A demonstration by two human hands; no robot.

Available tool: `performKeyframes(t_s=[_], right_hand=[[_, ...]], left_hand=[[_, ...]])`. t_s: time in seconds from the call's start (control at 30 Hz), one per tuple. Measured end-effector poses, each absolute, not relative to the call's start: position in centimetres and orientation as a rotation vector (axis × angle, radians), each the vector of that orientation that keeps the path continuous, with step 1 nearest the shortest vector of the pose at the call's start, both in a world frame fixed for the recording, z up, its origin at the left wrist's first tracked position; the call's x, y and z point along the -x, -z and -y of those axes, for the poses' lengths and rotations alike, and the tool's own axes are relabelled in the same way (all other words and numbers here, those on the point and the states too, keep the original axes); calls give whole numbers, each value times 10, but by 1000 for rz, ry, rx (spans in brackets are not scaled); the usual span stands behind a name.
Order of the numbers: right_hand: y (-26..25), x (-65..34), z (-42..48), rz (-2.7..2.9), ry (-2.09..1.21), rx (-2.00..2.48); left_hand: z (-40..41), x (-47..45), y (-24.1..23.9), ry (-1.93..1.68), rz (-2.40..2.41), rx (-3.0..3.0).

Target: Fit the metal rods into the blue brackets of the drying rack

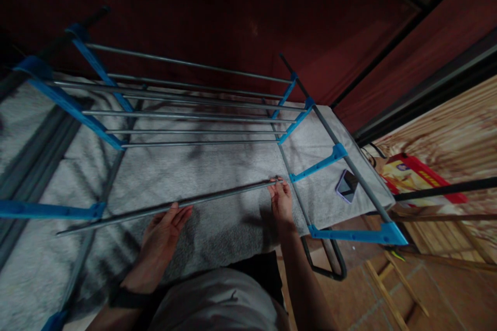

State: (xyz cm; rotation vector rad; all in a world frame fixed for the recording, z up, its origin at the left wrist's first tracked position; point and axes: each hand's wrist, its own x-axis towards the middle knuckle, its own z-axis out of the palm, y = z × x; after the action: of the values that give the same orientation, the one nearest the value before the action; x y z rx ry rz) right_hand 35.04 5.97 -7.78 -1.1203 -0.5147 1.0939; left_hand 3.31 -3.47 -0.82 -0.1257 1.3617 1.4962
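Observation:
A long thin grey metal tube (225, 194) slants across in front of me, held in both hands. My left hand (166, 227) pinches it near its middle, and my right hand (280, 198) grips its right end. That end lies close to a blue plastic bracket (318, 163) of the rack but apart from it. The tube's left end passes over a rack upright beside another blue bracket (50, 210). Behind the tube, the rack frame lies on its side with several grey tubes (202, 114) fitted between its blue end brackets (73, 106).
A grey blanket (217, 165) covers the surface under the rack. Several loose tubes (42, 165) lie at the left. A phone (347, 186) rests at the right on the blanket. Farther right are a red and yellow box (421, 178) and a wooden frame (398, 289) on the tiled floor.

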Motion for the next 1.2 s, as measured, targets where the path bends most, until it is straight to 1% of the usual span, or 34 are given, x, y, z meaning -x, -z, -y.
performKeyframes(t_s=[0.73, 0.9, 1.03, 1.2], right_hand=[[86, -356, -62, 544, -1110, 1099], [86, -357, -62, 548, -1079, 1117], [81, -358, -59, 522, -1120, 1126], [80, -365, -51, 618, -1110, 1205]], left_hand=[[37, -36, 1, -1474, -1362, 158], [39, -40, 9, -1454, -1340, 111], [44, -50, 16, -1440, -1316, 50], [49, -56, 18, -1509, -1251, -21]])
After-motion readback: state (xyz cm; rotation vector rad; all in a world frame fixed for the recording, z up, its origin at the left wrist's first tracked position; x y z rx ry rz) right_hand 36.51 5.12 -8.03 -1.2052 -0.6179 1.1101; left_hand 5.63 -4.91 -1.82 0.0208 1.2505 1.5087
